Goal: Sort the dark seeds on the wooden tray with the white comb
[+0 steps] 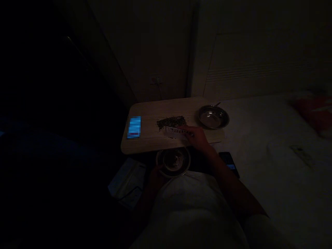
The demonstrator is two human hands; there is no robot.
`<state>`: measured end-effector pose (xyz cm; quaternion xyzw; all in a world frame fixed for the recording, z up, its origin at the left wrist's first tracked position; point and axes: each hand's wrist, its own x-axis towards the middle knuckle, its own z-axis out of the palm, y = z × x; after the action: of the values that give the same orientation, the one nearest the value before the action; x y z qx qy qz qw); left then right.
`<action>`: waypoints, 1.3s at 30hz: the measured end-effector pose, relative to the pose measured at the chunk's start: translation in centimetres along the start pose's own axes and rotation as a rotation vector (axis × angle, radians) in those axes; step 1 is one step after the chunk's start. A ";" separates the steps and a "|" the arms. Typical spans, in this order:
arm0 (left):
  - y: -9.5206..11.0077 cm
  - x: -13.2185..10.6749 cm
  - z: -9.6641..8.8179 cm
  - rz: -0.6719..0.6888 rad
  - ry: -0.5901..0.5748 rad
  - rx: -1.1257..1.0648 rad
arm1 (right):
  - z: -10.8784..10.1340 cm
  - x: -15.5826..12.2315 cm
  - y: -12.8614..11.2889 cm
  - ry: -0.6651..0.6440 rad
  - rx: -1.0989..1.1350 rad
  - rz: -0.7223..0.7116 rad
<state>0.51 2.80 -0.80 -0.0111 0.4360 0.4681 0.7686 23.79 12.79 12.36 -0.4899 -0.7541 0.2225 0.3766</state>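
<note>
The room is very dark. My right hand (197, 137) is closed around one end of a pale flat ruler-like strip (173, 131) lying on a small wooden table (145, 143), against a heap of dark grains (171, 121). My left hand (155, 173) grips the near-left rim of a round bowl (173, 161) held just below the table's near edge; something pale lies inside it. The left fingers are barely visible in the dark.
An empty metal bowl (213, 117) with a spoon handle sits at the table's right end. A lit phone (134, 127) lies on its left. A second dark phone (229, 163) rests on the white bedding (272, 162). A pale bag (128, 182) lies below left.
</note>
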 end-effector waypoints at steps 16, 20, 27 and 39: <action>0.0 0.0 -0.4 0.037 -0.036 0.010 | -1.3 -1.6 -0.4 -0.231 0.260 -0.050; 0.0 0.2 -0.5 0.062 0.005 0.023 | -1.7 -1.6 0.9 -0.027 0.210 -0.002; -0.1 -1.3 -0.8 0.100 -0.072 0.023 | -2.5 -1.3 2.1 0.268 -0.066 0.083; 0.3 -0.3 -0.3 0.088 -0.058 -0.008 | -2.8 -1.7 1.7 0.248 -0.179 0.072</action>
<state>0.04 2.65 -0.71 0.0189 0.4117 0.5034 0.7595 27.37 11.90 12.28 -0.5720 -0.7005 0.1053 0.4135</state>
